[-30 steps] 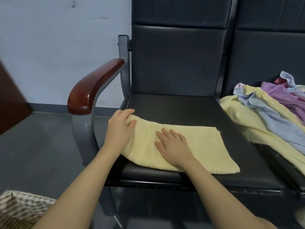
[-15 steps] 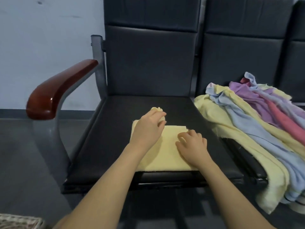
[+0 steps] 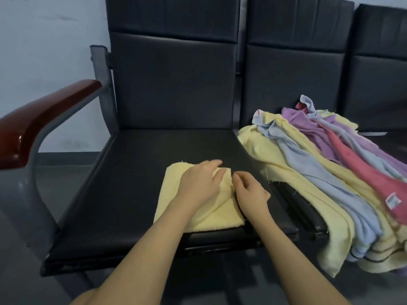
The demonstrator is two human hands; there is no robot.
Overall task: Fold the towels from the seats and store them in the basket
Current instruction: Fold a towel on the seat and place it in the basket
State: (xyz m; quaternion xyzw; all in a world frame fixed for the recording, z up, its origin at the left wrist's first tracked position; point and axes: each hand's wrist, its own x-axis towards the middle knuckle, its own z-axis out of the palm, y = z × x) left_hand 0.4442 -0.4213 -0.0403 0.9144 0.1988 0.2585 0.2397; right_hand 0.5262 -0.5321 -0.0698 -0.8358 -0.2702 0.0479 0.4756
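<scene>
Folded pale-yellow terry towel (image 3: 204, 208) on black padded seat (image 3: 132, 190), toward the seat's front edge at 6 o'clock, right of seat centre. Long axis of fold roughly 12-to-6, slightly slanted. Left hand (image 3: 199, 184) flat on top of it, fingers straight and spread toward 1 o'clock, pressing the cloth down, gripping nothing. Right hand (image 3: 250, 193) at the towel's 3 o'clock edge, fingers curled, apparently pinching the upper right corner; exact contact hard to confirm. Both hands on the towel, left more central, right on the free edge. Probably squaring up the last fold; next likely a lift toward the basket, so the grip needs both folded layers along that right edge, else the fold could open.

Loose pile of unfolded towels (image 3: 319, 172) in yellow, light blue, purple and pink on neighbouring black seat at 3 o'clock, draping over its front edge, just apart from the right hand. Many left, task early to middling.

No basket in view, contents unknown. Red-brown wooden armrest (image 3: 44, 115) at 9 o'clock.
</scene>
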